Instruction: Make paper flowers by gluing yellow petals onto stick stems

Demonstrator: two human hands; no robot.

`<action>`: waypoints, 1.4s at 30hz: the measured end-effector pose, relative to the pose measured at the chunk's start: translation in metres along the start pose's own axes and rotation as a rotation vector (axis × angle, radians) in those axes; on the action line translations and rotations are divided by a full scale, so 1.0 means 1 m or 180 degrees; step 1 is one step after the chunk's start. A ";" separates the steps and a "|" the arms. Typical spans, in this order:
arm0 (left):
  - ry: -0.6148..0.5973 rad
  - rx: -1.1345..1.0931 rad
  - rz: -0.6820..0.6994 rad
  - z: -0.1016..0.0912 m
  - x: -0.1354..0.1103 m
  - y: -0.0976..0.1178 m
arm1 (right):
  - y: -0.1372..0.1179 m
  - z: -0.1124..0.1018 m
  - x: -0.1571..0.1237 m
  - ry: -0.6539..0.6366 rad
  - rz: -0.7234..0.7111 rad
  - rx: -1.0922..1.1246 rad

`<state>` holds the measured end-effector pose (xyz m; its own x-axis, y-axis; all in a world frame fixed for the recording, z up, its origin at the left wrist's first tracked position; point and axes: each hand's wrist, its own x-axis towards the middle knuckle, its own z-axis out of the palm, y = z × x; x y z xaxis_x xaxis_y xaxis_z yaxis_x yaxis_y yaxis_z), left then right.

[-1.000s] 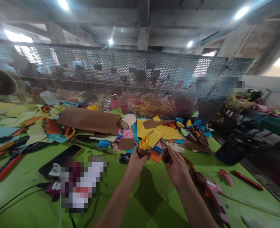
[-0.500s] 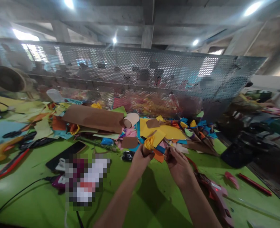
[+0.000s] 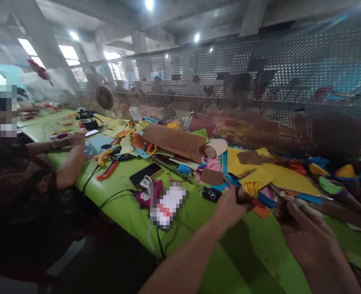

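My left hand (image 3: 234, 206) is closed around a small brown paper roll or cone (image 3: 242, 196) wrapped at its top with a ruffled yellow paper strip (image 3: 250, 189). My right hand (image 3: 304, 226), fingers pinched, is just to the right of it. From those fingers a thin, dark, stick-like tool (image 3: 274, 188) points toward the yellow strip; its exact kind is unclear. Behind the roll are a flat yellow paper piece (image 3: 261, 178) and an orange scrap (image 3: 261, 210).
Nearby on the green table (image 3: 211, 261) are a phone (image 3: 145, 173), a black plastic packet (image 3: 210, 193), a rolled brown sheet (image 3: 174, 141) and coloured paper. Farther left are a yellow glue gun (image 3: 103, 157), a red-handled cutter (image 3: 108, 170) and a co-worker's arm (image 3: 70, 163). A perforated screen (image 3: 229, 94) stands behind.
The view has swung left, bringing a co-worker into sight and leaving the pink glue gun and black bin out of frame. Both my hands keep their grips, close together.
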<state>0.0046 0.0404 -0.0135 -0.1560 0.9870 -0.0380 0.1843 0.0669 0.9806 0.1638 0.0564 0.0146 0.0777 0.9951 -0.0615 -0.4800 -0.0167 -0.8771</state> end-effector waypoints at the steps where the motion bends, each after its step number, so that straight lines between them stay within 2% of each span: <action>1: 0.0001 0.0016 -0.0019 0.000 0.000 0.000 | 0.000 0.001 -0.001 -0.0009 -0.0018 -0.0030; 14: 0.0039 -0.0094 0.0167 0.004 0.002 -0.004 | 0.000 0.001 -0.002 -0.0215 -0.0215 -0.0005; 21: 0.0055 0.0022 0.0138 0.003 0.004 -0.004 | 0.000 0.006 -0.006 -0.0105 0.0062 0.0282; 29: 0.0083 -0.0096 0.0306 0.005 0.005 -0.009 | 0.001 0.004 -0.007 -0.0249 -0.0013 0.0094; 34: 0.0119 -0.0003 0.0187 0.004 0.006 -0.008 | 0.002 0.004 -0.007 -0.0245 0.0067 0.0040; 42: 0.0055 -0.0342 0.0306 0.003 0.006 -0.010 | 0.003 0.001 -0.005 -0.0248 -0.0052 0.0116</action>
<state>0.0044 0.0461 -0.0241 -0.1596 0.9854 0.0597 0.0945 -0.0449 0.9945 0.1610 0.0511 0.0127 0.0182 0.9998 -0.0088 -0.5107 0.0017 -0.8597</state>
